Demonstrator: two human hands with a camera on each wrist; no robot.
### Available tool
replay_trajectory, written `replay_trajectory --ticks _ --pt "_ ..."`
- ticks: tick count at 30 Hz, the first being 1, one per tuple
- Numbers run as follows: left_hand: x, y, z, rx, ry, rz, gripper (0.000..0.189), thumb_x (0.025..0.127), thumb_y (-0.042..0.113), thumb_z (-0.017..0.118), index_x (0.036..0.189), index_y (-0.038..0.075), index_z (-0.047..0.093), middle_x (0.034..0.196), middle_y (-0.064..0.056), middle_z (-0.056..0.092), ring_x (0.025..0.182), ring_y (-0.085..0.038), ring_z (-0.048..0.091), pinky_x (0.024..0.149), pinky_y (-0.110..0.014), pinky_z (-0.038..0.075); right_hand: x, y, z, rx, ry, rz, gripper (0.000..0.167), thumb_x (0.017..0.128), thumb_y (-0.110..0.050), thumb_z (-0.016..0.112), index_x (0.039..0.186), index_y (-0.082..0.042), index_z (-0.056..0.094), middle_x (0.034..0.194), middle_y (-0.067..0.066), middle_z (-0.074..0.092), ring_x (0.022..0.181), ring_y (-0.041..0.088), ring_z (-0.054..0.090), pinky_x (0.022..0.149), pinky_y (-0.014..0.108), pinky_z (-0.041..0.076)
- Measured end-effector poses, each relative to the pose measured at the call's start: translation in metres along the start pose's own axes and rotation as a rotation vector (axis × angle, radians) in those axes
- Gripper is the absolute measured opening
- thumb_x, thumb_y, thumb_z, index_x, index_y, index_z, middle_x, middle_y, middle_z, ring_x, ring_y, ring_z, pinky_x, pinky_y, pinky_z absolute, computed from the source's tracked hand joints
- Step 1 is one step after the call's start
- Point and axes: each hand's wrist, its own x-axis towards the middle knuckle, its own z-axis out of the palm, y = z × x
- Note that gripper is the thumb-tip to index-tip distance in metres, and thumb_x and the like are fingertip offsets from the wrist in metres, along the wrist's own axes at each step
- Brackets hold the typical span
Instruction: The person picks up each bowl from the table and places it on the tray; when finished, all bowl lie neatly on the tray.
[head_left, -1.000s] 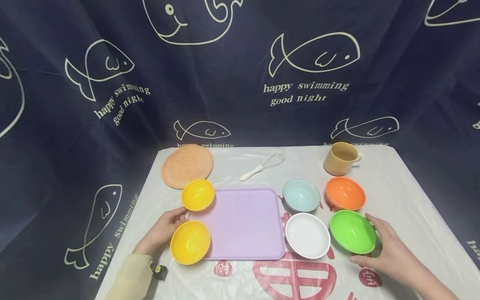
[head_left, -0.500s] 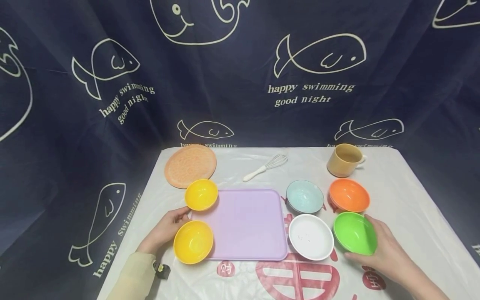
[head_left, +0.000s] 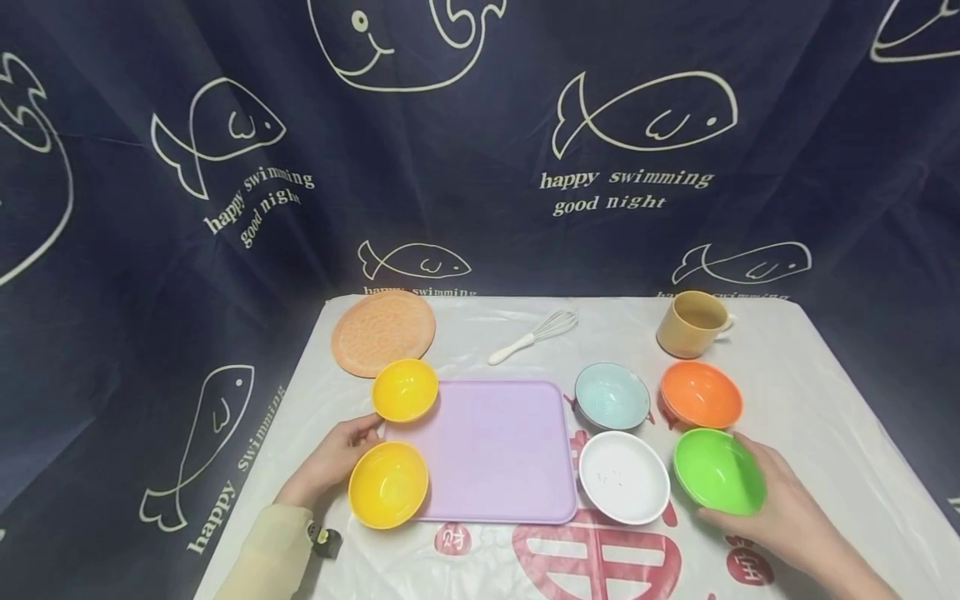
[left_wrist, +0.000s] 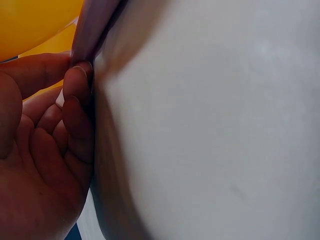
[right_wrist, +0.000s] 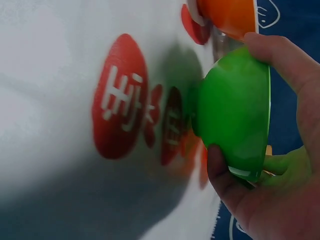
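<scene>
My left hand (head_left: 337,458) pinches the left edge of a purple tray (head_left: 498,450), between two yellow bowls. The far yellow bowl (head_left: 405,391) and the near yellow bowl (head_left: 388,485) overlap that edge. In the left wrist view, thumb and fingers (left_wrist: 77,82) meet at the tray's edge (left_wrist: 92,30). On the right, my right hand (head_left: 783,500) grips a green bowl (head_left: 718,472) by its rim. The right wrist view has the thumb and fingers spread around the green bowl's side (right_wrist: 232,110). Beside it are a white bowl (head_left: 624,477), a light blue bowl (head_left: 612,397) and an orange bowl (head_left: 701,394).
At the back left lies a round orange mat (head_left: 384,333). A white whisk (head_left: 534,337) rests behind the tray, and a tan mug (head_left: 692,325) stands at the back right. White plastic with red prints covers the table (head_left: 465,575). A dark blue fish-print curtain (head_left: 480,192) hangs behind.
My right hand has closed in on the green bowl and shifted it slightly right, away from the white bowl. My left hand stays at the tray's edge. The head view has swung slightly.
</scene>
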Motion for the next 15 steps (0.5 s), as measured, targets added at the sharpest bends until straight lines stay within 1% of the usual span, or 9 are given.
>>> replay_trajectory --ticks 2,3,6,7,9,10,12,14,15 --pt "0.001 -0.001 0.001 0.000 -0.001 0.001 0.048 0.105 0.017 0.065 0.152 0.016 0.057 0.154 -0.007 0.053 0.151 -0.036 0.035 0.118 -0.061 0.029 -0.002 -0.001 -0.005 -0.007 0.025 -0.017 0.129 0.060 -0.036 0.103 0.155 0.011 0.029 0.138 0.033 0.044 0.114 0.047 0.051 0.084 0.058 0.049" --pt "0.001 -0.001 0.001 0.001 -0.001 0.001 0.048 0.105 0.017 0.065 0.152 0.017 0.057 0.154 -0.006 0.053 0.151 -0.036 0.035 0.118 -0.062 0.029 -0.002 -0.002 -0.007 -0.006 0.040 -0.031 0.129 0.059 -0.035 0.103 0.155 0.010 0.031 0.137 0.031 0.045 0.112 0.045 0.051 0.082 0.050 0.050" --pt "0.001 -0.001 0.001 0.007 -0.007 0.000 0.048 0.105 0.018 0.064 0.153 0.018 0.056 0.156 -0.006 0.051 0.151 -0.036 0.033 0.118 -0.063 0.028 0.001 -0.008 -0.016 0.005 0.078 -0.077 0.127 0.056 -0.033 0.105 0.155 0.006 0.035 0.136 0.028 0.048 0.111 0.041 0.052 0.077 0.030 0.044" --pt "0.001 0.000 0.001 0.008 -0.009 -0.002 0.048 0.105 0.019 0.064 0.153 0.018 0.056 0.157 -0.006 0.051 0.151 -0.036 0.033 0.118 -0.063 0.028 0.003 -0.013 -0.018 0.010 0.082 -0.088 0.127 0.056 -0.033 0.105 0.155 0.006 0.035 0.136 0.027 0.048 0.112 0.041 0.052 0.077 0.028 0.043" --pt "0.000 0.000 0.001 0.009 -0.012 -0.001 0.049 0.106 0.019 0.064 0.154 0.018 0.055 0.157 -0.006 0.050 0.152 -0.036 0.033 0.118 -0.063 0.028 0.008 -0.023 -0.023 0.027 0.081 -0.109 0.127 0.056 -0.032 0.105 0.155 0.005 0.035 0.137 0.027 0.048 0.113 0.042 0.051 0.080 0.030 0.046" --pt "0.000 0.000 0.001 0.010 -0.013 0.001 0.049 0.106 0.019 0.063 0.154 0.018 0.055 0.157 -0.006 0.050 0.151 -0.036 0.033 0.118 -0.062 0.028 0.012 -0.030 -0.026 0.030 0.076 -0.119 0.127 0.057 -0.033 0.105 0.155 0.006 0.035 0.137 0.027 0.047 0.113 0.042 0.051 0.081 0.036 0.048" --pt "0.000 0.000 0.000 0.010 -0.008 0.001 0.049 0.105 0.018 0.063 0.154 0.017 0.055 0.156 -0.007 0.051 0.151 -0.036 0.033 0.119 -0.062 0.028 0.022 -0.045 -0.029 0.048 0.055 -0.144 0.127 0.058 -0.033 0.104 0.156 0.006 0.033 0.139 0.028 0.046 0.116 0.044 0.050 0.084 0.052 0.051" --pt "0.000 0.000 0.000 0.009 -0.003 0.001 0.049 0.105 0.017 0.063 0.153 0.016 0.055 0.155 -0.008 0.052 0.151 -0.037 0.034 0.119 -0.061 0.029 0.034 -0.062 -0.030 0.067 0.028 -0.182 0.128 0.059 -0.033 0.104 0.157 0.005 0.032 0.141 0.029 0.044 0.119 0.046 0.050 0.085 0.069 0.048" --pt "0.000 -0.001 0.000 0.008 -0.001 -0.003 0.049 0.105 0.017 0.064 0.153 0.016 0.055 0.155 -0.009 0.053 0.151 -0.037 0.034 0.119 -0.061 0.029 0.040 -0.069 -0.030 0.073 0.017 -0.204 0.128 0.059 -0.033 0.104 0.157 0.004 0.032 0.143 0.029 0.044 0.119 0.046 0.050 0.086 0.071 0.048"
